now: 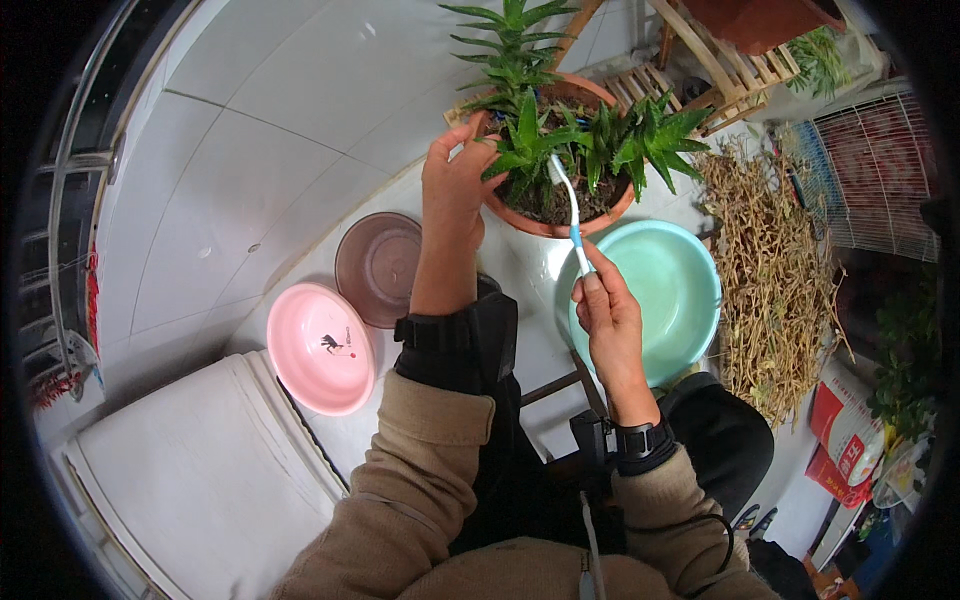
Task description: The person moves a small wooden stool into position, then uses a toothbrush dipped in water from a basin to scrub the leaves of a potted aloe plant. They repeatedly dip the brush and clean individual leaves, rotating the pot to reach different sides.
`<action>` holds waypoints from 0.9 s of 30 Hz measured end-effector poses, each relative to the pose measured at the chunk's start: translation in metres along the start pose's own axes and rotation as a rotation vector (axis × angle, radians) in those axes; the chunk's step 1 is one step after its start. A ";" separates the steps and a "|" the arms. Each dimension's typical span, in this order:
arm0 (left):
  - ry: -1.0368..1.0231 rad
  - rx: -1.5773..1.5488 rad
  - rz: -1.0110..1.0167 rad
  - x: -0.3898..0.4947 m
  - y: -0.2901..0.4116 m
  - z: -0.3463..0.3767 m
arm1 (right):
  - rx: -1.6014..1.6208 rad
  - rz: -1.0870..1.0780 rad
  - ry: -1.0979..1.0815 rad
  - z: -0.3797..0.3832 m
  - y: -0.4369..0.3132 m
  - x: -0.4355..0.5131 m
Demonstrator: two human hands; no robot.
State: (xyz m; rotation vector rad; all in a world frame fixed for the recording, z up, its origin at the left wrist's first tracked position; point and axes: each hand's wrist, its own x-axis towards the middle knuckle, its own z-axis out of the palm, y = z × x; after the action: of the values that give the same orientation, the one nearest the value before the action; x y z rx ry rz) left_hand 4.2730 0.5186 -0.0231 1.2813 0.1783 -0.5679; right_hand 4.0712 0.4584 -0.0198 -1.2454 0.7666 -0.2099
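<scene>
Spiky green aloe plants (529, 139) grow in a round terracotta-coloured pot (551, 229) in front of me. At the pot's left side, my left hand (456, 184) pinches the tip of an aloe leaf between thumb and fingers. A white and blue toothbrush (574, 214) is held by its handle in my right hand (613, 315), below the pot. The bristle head points up and lies against or just over the leaves of the lower plant; exact contact cannot be told. Dark soil shows around the stems.
Near my right hand stands a mint-green basin (667, 300). To the left are a brown basin (381, 270), a pink basin (321, 349) and a white cabinet or appliance (202, 480). Dried stalks (769, 292) lie at right beside a wire cage (874, 172); a wooden rack (720, 67) stands behind.
</scene>
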 end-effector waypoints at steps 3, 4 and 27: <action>-0.007 0.005 -0.008 -0.001 -0.001 0.000 | -0.010 -0.003 0.023 0.000 0.005 0.004; -0.014 0.010 -0.003 -0.001 -0.001 -0.001 | -0.039 0.021 0.041 0.001 0.007 0.006; -0.038 -0.047 -0.018 0.000 -0.002 -0.005 | -0.520 -0.261 0.215 -0.031 0.024 0.020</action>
State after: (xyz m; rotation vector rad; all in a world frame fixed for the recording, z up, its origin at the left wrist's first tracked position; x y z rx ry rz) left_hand 4.2728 0.5229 -0.0263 1.2235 0.1707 -0.6002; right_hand 4.0609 0.4320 -0.0535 -1.8414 0.8730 -0.3774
